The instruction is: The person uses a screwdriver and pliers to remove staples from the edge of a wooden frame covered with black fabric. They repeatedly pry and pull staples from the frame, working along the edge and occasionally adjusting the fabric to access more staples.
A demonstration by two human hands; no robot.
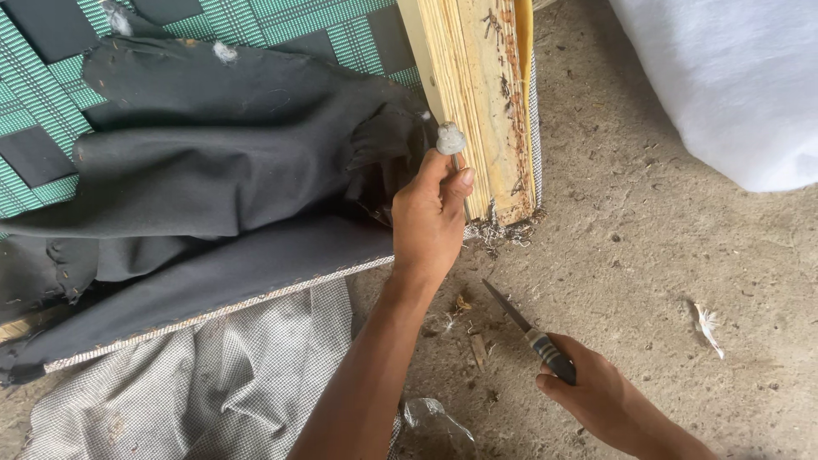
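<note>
A wooden frame (477,94) runs down from the top edge of the view and ends in a frayed, splintered corner on the concrete floor (648,255). Left of it lies loose black fabric (221,162), bunched and folded, covering most of a green woven webbing (34,94) that shows at the top left. Below the black fabric a checked grey cloth (213,383) spreads over the floor toward the bottom edge. A white padded sheet (733,77) fills the top right corner, well apart from the frame. Wood chips and fluff litter the floor near the frame's corner, a small white scrap (707,328) lies to the right, and a crumpled clear plastic bit (434,422) sits by the bottom edge.

The left hand (430,226) reaches up from the bottom, forearm straight, its back to the camera. Its fingers (443,179) are pressed together around a small grey tool (450,140) whose rounded head stands against the frame's left edge, beside the black fabric; the thumb lies along the wood.

The right hand (596,392) hangs low over the floor at the lower right, apart from the frame. Its fingers are curled tight around the striped handle of a knife (524,324), whose blade points up and left toward the frame's corner without touching it.
</note>
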